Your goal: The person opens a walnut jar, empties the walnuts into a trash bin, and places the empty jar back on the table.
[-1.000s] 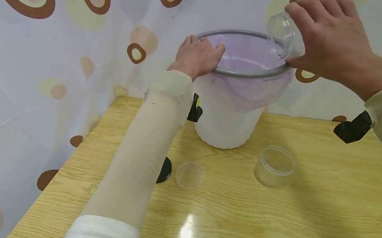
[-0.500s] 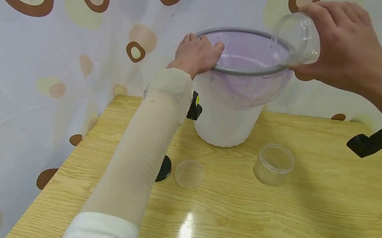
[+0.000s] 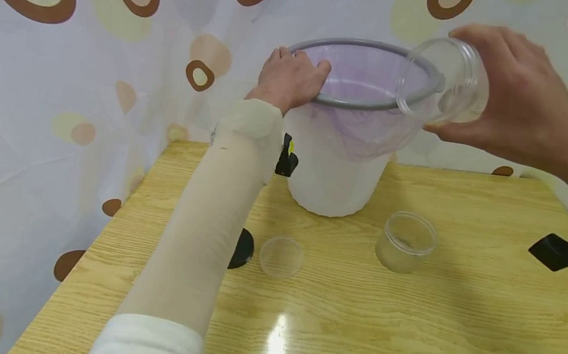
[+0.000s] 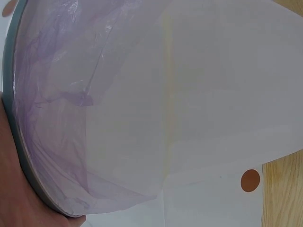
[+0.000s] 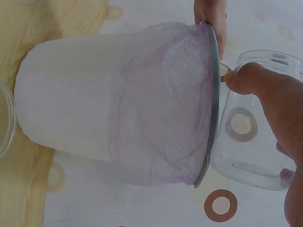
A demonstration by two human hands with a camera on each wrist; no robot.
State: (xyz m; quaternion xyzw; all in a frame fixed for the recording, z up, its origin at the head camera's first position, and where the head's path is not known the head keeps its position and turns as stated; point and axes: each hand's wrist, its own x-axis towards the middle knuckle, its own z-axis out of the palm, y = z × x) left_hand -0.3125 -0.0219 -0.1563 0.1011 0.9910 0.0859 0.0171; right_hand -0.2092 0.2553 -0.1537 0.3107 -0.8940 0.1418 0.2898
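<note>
A white trash bin point(image 3: 333, 182), lined with a thin purple bag point(image 3: 368, 128) under a grey rim ring point(image 3: 357, 105), stands at the back of the table. My left hand point(image 3: 291, 81) grips the left side of that rim, fingers over its edge. In my right hand point(image 3: 522, 93) is a clear plastic jar point(image 3: 445, 73), tipped on its side at the bin's right rim. The jar's threaded mouth points left and overlaps the rim in the head view. Through its wall in the right wrist view, the jar point(image 5: 251, 156) looks see-through, with the thumb across it.
A second clear jar point(image 3: 401, 252) stands lidless on the wooden table point(image 3: 351, 325), right of the bin. A thin clear disc point(image 3: 281, 257) lies nearer the front, beside a black lid point(image 3: 242, 249) partly hidden by the left sleeve. A patterned curtain point(image 3: 116, 76) hangs behind and to the left.
The right hand has come down and to the right with the tipped jar, showing more of the jar's side. The left hand has kept its grip on the rim.
</note>
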